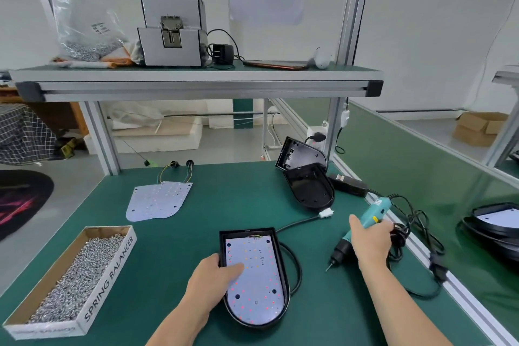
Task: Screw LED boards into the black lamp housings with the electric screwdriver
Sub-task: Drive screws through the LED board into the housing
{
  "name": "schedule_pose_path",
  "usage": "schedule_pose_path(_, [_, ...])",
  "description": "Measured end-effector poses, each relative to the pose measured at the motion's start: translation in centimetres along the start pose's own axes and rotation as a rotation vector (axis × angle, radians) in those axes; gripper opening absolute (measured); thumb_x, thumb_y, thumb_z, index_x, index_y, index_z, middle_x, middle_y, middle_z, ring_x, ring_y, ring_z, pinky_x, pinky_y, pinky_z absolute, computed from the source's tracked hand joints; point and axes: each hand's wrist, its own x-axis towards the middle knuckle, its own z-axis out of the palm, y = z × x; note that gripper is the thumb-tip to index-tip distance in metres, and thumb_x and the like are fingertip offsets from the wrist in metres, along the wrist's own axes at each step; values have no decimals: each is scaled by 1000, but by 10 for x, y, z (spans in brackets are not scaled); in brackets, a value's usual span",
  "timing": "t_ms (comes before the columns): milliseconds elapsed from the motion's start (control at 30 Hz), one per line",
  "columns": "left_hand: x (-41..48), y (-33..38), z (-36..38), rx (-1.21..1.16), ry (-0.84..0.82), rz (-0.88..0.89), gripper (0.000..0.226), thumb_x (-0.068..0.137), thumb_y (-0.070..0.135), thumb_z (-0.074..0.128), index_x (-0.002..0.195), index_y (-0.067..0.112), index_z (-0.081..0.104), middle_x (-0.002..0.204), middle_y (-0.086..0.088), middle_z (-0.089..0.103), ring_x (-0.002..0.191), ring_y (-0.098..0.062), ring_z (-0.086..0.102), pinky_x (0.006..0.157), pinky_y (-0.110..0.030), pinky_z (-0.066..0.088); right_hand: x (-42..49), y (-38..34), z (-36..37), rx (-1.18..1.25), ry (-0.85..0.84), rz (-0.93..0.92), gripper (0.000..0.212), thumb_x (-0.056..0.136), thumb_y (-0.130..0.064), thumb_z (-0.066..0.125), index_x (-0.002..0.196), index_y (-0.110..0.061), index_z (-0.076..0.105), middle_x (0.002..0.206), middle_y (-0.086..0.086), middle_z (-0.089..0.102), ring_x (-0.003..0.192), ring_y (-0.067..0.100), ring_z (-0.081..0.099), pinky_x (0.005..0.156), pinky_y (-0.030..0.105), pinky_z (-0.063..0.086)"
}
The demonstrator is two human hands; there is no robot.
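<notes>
A black lamp housing (283,284) lies near the front of the green bench, with a white LED board (258,284) seated inside it. My left hand (217,275) holds the housing's left rim, its thumb pressing on the board. To the right, my right hand (370,241) grips the teal electric screwdriver (375,212), whose bit (329,265) points down-left just above the mat. Two empty black housings (307,177) lean together at the back right. Spare LED boards (158,201) with wires lie at the back left.
A cardboard box of silver screws (75,275) sits at the front left. The screwdriver's black cable and adapter (349,184) trail along the right edge rail. An upper shelf carries a screw feeder machine (172,32), a phone and a bag of screws. Finished housings (494,222) lie on the neighbouring bench.
</notes>
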Motion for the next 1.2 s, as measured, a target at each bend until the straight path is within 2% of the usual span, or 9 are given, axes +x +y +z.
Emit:
schedule_pose_path(167, [2, -8, 5, 68, 97, 48, 28, 77, 45, 60, 90, 21, 71, 87, 5, 76, 88, -20, 71, 88, -42, 56, -7, 1, 5, -240, 114, -230, 52, 82, -15, 78, 125, 3, 55, 124, 24, 54, 117, 41, 45, 97, 48, 42])
schedule_pose_path(267, [5, -17, 11, 159, 227, 106, 26, 95, 40, 56, 84, 18, 64, 79, 2, 69, 78, -21, 65, 73, -35, 52, -17, -5, 9, -350, 124, -528, 47, 82, -3, 72, 127, -1, 58, 131, 17, 53, 123, 38, 43, 106, 48, 35])
schedule_pose_path(367, [6, -21, 15, 184, 302, 146, 34, 97, 39, 54, 69, 18, 50, 63, 5, 55, 62, -17, 51, 57, -30, 37, -27, -17, 24, -494, -140, -879, 46, 82, 4, 62, 127, -6, 63, 132, 9, 58, 125, 33, 49, 110, 42, 36])
schedule_pose_path(500, [7, -23, 15, 175, 299, 156, 33, 97, 37, 53, 73, 14, 54, 66, 3, 57, 64, -17, 51, 59, -31, 37, -37, -28, 49, -875, -571, -1053, 58, 86, 2, 52, 140, -20, 56, 139, -2, 54, 134, 25, 42, 109, 37, 34])
schedule_pose_path(667, [7, -24, 15, 145, 303, 156, 35, 97, 35, 54, 67, 18, 46, 63, 5, 52, 62, -18, 47, 58, -31, 35, -43, -33, 60, -1149, -553, -1037, 28, 96, -15, 51, 121, -20, 63, 119, 2, 59, 115, 28, 55, 95, 39, 41])
schedule_pose_path(900, [7, -24, 17, 111, 368, 157, 32, 100, 34, 51, 84, 7, 57, 76, -6, 64, 67, -21, 52, 61, -31, 39, -73, -45, 61, -892, -745, -817, 11, 95, -28, 63, 99, -18, 64, 107, 6, 65, 101, 29, 61, 82, 35, 48])
schedule_pose_path(1067, [8, -23, 18, 124, 398, 155, 35, 101, 32, 49, 85, 2, 54, 76, -10, 63, 66, -22, 50, 59, -32, 38, -90, -50, 64, -709, -837, -502, 22, 99, -30, 61, 108, -11, 67, 111, 8, 68, 94, 25, 65, 85, 35, 53])
schedule_pose_path(1133, [9, -23, 18, 133, 399, 157, 34, 101, 32, 49, 82, 4, 53, 72, -6, 60, 65, -21, 50, 57, -31, 36, -96, -47, 61, -580, -861, -326, 40, 103, -43, 49, 110, -7, 65, 113, 9, 66, 88, 25, 64, 84, 36, 52])
schedule_pose_path(1200, [10, -23, 18, 140, 397, 158, 33, 101, 32, 49, 79, 6, 51, 70, -3, 57, 64, -21, 49, 56, -31, 35, -100, -43, 55, -402, -934, -53, 60, 98, -65, 41, 120, -14, 64, 118, 4, 59, 98, 24, 60, 84, 35, 47])
